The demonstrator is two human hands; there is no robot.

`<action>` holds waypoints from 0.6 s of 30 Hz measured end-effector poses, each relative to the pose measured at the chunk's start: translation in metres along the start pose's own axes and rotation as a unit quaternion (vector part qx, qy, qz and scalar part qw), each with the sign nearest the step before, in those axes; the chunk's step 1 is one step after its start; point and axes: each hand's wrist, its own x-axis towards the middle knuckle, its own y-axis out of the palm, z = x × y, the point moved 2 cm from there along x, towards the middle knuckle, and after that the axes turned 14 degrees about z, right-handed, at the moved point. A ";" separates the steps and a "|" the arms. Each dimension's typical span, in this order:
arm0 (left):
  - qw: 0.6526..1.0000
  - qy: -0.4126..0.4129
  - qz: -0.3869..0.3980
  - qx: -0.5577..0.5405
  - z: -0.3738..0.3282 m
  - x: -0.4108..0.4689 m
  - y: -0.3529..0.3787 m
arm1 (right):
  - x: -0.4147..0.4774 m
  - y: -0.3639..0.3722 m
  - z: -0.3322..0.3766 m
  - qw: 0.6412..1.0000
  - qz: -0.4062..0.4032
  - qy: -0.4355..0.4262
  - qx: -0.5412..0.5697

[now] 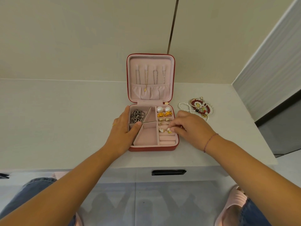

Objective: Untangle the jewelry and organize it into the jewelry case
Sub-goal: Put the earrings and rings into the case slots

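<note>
A red jewelry case [151, 148] with pink lining lies open on the white counter, its lid [150, 79] upright with several thin necklaces hanging inside. A dark chain [137, 115] fills the back left compartment. The right column holds pearl earrings [163, 109], gold earrings [164, 114] and small studs [163, 119]. My left hand [123, 128] rests flat on the case's left edge, thumb on a divider. My right hand [190, 126] pinches a white-and-gold earring [169, 131] at the ring rolls, beside its twin [162, 130].
A tangled pile of pearl strands and red bead bracelets [197, 107] lies on the counter right of the case. The wall stands just behind the case. A drawer with a black handle [168, 172] is below the counter edge. A grey panel rises at far right.
</note>
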 end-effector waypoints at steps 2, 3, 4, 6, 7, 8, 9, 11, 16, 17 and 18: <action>1.000 0.007 0.001 0.003 0.001 0.000 -0.001 | 0.000 0.001 0.001 1.000 -0.015 0.008 0.001; 1.000 0.008 0.002 0.002 0.002 0.000 -0.001 | -0.001 0.002 0.001 1.000 -0.024 0.015 0.010; 1.000 0.011 0.003 0.003 0.001 0.000 -0.002 | -0.001 0.002 0.000 0.999 -0.033 0.023 0.025; 1.000 0.008 0.005 0.005 0.000 -0.001 -0.002 | -0.002 0.001 -0.001 0.996 -0.055 0.030 0.057; 1.000 0.006 0.004 0.003 0.000 -0.001 -0.001 | -0.002 0.002 -0.002 0.995 -0.064 0.030 0.067; 1.000 0.005 0.002 0.003 -0.001 -0.001 -0.001 | -0.002 0.003 -0.002 0.995 -0.068 0.029 0.070; 1.000 0.001 0.002 0.001 -0.002 -0.002 -0.001 | -0.003 0.004 -0.001 0.995 -0.072 0.024 0.070; 1.000 0.001 0.000 0.000 -0.005 -0.003 -0.001 | -0.004 0.005 0.003 0.995 -0.079 0.006 0.068; 1.000 0.011 0.000 -0.004 -0.002 -0.002 -0.001 | -0.008 0.009 0.007 0.991 -0.116 -0.053 0.035; 1.000 0.015 -0.001 -0.006 -0.002 -0.002 -0.001 | -0.007 0.010 0.006 0.991 -0.116 -0.055 0.026; 1.000 0.016 -0.002 -0.008 -0.004 -0.003 -0.001 | -0.006 0.012 0.006 0.992 -0.115 -0.055 0.017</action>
